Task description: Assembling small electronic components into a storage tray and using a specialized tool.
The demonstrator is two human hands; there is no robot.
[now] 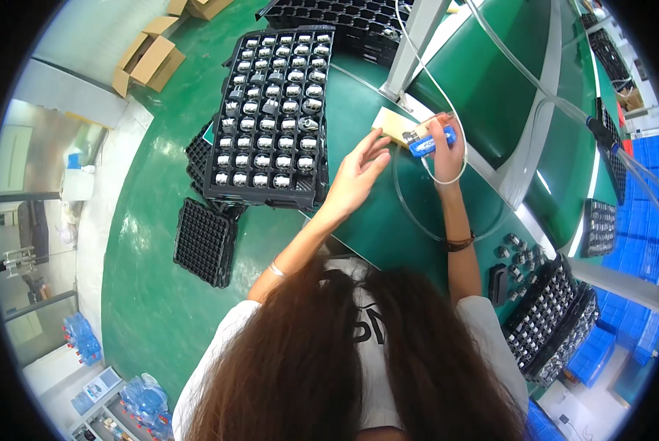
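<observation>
My right hand (449, 151) is closed around a blue hand tool (422, 146), with a thin pale tube running from it. Against the tool's front is a small metallic part (410, 137); whether it belongs to the tool I cannot tell. A cream-yellow block (391, 123) lies on the green worktable just left of the tool. My left hand (357, 175) holds nothing, its fingers stretched and apart, the tips close to the near edge of the block.
Left of my hands stands a black tray (271, 121) with rows of silvery parts, on stacked trays. More black trays (370, 26) sit at the back. A grey metal post (418, 55) rises beyond the block. Loose parts (519, 257) and a filled tray (543, 309) lie to the right.
</observation>
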